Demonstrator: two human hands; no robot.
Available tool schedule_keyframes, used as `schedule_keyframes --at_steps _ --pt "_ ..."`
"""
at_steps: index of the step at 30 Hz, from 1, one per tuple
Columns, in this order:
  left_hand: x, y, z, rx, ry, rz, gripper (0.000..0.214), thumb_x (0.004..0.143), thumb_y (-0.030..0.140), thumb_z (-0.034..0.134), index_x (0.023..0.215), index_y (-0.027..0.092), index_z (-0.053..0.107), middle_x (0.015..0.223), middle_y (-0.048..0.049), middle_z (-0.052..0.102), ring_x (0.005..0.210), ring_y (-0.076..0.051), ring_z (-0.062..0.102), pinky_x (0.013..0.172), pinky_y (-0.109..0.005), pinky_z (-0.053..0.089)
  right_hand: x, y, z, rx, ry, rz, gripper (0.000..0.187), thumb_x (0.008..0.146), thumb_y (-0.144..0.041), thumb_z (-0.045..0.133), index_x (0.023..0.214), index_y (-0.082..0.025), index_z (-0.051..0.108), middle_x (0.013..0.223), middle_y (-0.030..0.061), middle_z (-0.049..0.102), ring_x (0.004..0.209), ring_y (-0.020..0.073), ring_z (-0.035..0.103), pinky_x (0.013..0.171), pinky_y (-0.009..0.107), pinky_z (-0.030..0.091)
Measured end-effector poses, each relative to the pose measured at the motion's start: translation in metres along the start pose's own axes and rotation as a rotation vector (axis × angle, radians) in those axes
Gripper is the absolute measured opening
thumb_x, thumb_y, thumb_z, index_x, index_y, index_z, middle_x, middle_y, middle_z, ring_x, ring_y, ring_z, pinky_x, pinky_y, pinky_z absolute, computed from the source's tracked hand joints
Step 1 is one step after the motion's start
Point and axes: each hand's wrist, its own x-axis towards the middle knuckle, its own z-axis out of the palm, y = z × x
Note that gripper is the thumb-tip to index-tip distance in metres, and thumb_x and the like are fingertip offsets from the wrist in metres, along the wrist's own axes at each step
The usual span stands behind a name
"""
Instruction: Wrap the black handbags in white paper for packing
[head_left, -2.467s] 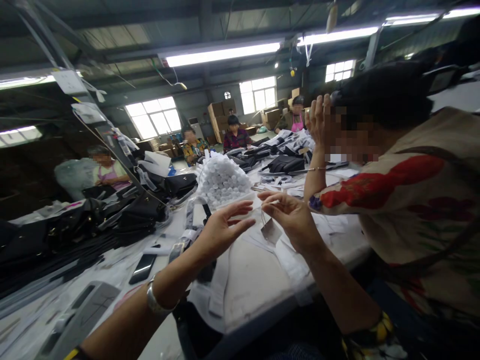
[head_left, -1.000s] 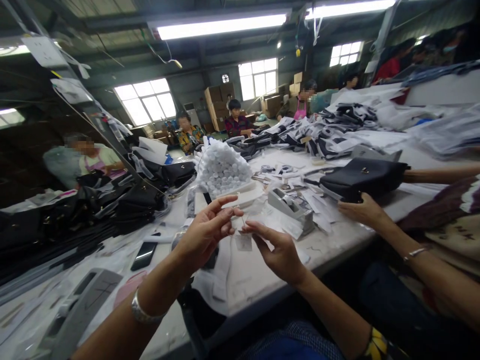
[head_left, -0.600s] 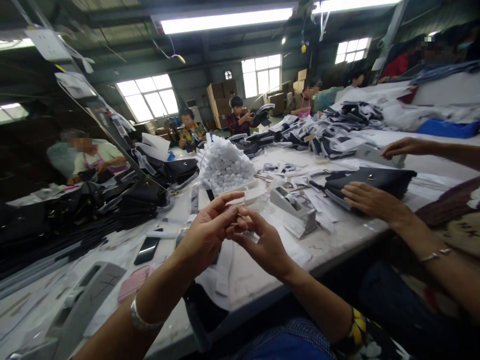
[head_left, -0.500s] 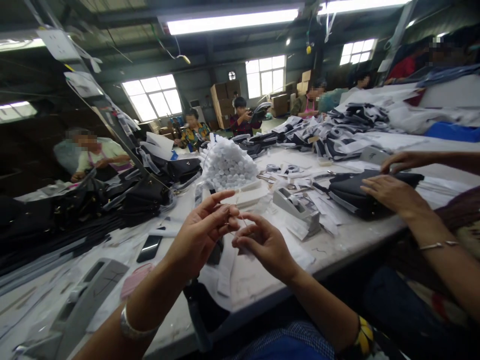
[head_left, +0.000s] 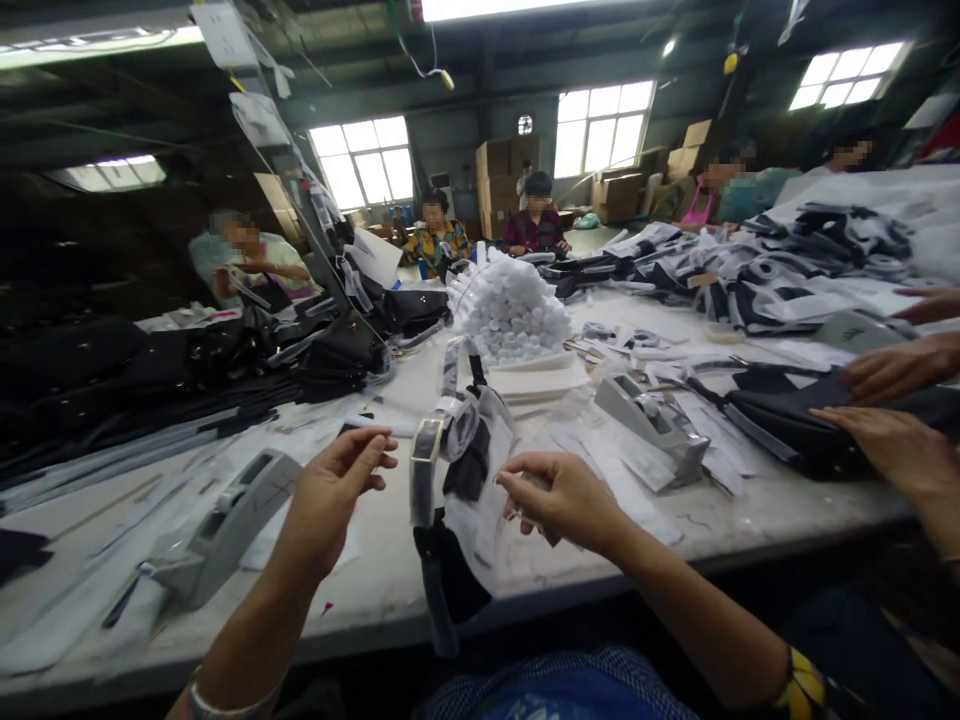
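My left hand (head_left: 330, 500) is raised over the table, its fingers bent and thumb tip close to them; whatever is between them, if anything, is too small to name. Right of the strap, my right hand (head_left: 559, 500) is closed in a pinch, and what it may hold is hidden. Between the hands lies a black bag (head_left: 454, 570) at the table's front edge, partly wrapped in thin white material. Its strap (head_left: 421, 490) carries a gold-coloured buckle (head_left: 428, 440) and stands apart from both hands.
Tape dispensers (head_left: 225, 520) stand left and right (head_left: 652, 430). A pile of white rolls (head_left: 517, 310) sits behind the bag. At right, a co-worker's hands (head_left: 900, 370) rest on another black bag (head_left: 795, 420). Black bags (head_left: 322, 360) heap at left.
My hands, close together before with a thin strand between them, have moved apart. The strap and buckle now show between them. The view has shifted, so the table's things appear farther right.
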Motion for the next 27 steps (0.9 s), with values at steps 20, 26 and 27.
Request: schedule_keyframes --at_steps 20,26,27 --pt "-0.011 -0.041 -0.006 -0.264 -0.463 -0.243 0.026 0.087 0.044 0.067 0.091 0.020 0.074 0.107 -0.0062 0.070 0.102 -0.020 0.060 0.092 -0.032 0.047 0.007 -0.004 0.017 -0.427 -0.095 -0.283 0.029 0.086 -0.023 0.071 0.115 -0.024 0.066 0.088 -0.0009 0.076 0.077 0.0144 0.071 0.074 0.024 0.052" --pt "-0.043 -0.050 -0.012 -0.730 -0.312 -0.215 0.018 0.085 0.037 0.071 0.084 0.019 0.073 0.089 -0.0029 0.069 0.101 -0.019 0.065 0.105 -0.036 0.047 -0.018 0.008 0.019 -0.291 0.135 -0.314 0.015 0.087 -0.035 0.072 0.094 -0.022 0.073 0.087 0.0015 0.075 0.082 0.0170 0.069 0.077 0.027 0.052" --pt "-0.045 -0.052 -0.008 -0.780 -0.292 -0.201 0.018 0.084 0.037 0.072 0.088 0.020 0.074 0.087 -0.0026 0.070 0.098 -0.018 0.066 0.104 -0.036 0.048 -0.018 0.010 0.023 -0.193 0.161 -0.319 0.016 0.086 -0.035 0.072 0.094 -0.021 0.072 0.090 0.0025 0.075 0.085 0.0179 0.069 0.080 0.028 0.053"
